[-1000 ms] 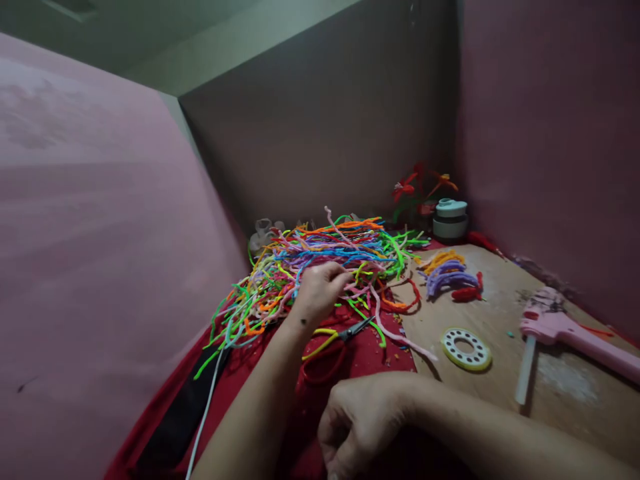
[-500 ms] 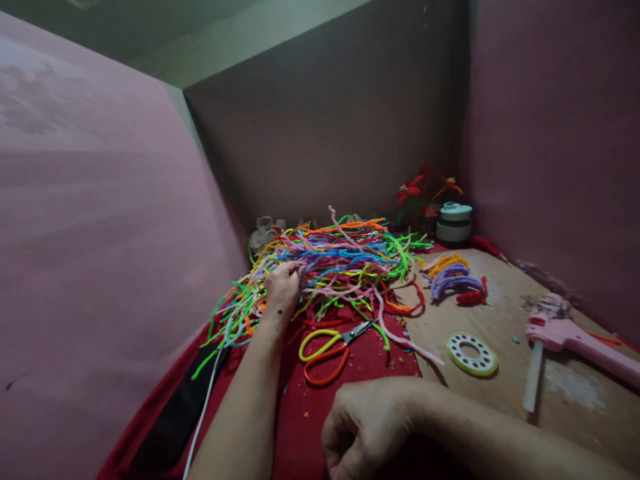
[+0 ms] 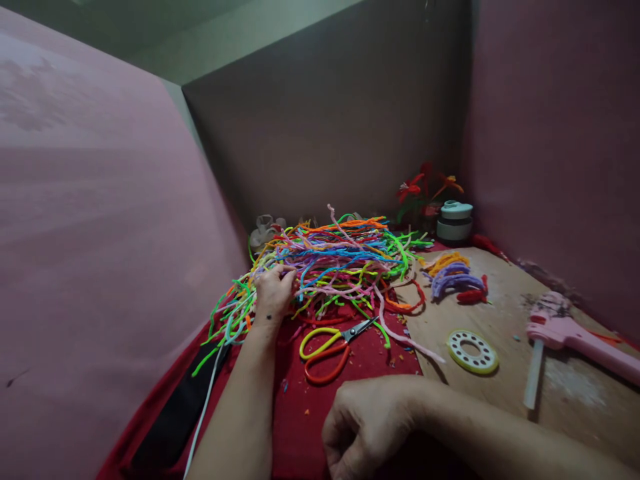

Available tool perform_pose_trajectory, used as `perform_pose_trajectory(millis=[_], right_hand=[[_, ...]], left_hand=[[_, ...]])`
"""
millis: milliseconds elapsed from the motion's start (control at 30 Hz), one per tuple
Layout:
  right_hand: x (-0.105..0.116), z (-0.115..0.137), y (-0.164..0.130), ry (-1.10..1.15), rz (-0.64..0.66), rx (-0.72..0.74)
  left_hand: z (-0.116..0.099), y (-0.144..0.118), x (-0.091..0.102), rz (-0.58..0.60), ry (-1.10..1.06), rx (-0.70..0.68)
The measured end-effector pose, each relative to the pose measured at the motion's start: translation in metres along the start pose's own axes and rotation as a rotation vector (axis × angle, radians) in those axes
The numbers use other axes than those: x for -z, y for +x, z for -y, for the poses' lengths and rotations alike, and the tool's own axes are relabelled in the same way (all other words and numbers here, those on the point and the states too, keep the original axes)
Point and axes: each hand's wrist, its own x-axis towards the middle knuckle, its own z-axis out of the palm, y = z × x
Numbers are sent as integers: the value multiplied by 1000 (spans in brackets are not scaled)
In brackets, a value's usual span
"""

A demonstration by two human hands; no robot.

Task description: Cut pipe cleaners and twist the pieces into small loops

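A head-worn camera looks down on a counter boxed in by pink and grey walls. A big tangle of bright pipe cleaners lies at the back on a red cloth; most strands run left to right, sloping down toward the near left, and one pink strand trails toward the near right. The left hand has slid leftward along the heap over the last second, from near the middle to its left part, where the fingers now curl down into the strands, apparently gathering or pinching some; which strand it has cannot be told. That shift suggests the hand is picking through the heap for a piece. The right hand rests low in front, loosely curled, with nothing visible in it. Scissors with yellow and orange loops lie between the hands, blades pointing toward the far right. Farther right sit a small purple and orange bundle, a ring-shaped disc and a pink glue gun
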Motion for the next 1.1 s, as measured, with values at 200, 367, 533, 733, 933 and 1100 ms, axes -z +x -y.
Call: perform_pose_trajectory(millis=[200,367,533,733,933,1100], right_hand=[[-1,-2,1,-20,-14,7],[0,5,-1,-54,2,-4],[1,9,-4,-73,2,-7],[-1,2,0,-38,-4,-18],[-3,3,2,-31,-11,-34],[-1,6,1,-77,4,-26]], left_hand=[[2,-1,-2,13,-60,81],[4,-1,0,-115,-43,44],[-10,-8,3,-306,51,-126],[-45,18,-15,-88,491,-525],[-50,17,-30,213,844,-586],[-36,-14,-33,180,891,-560]])
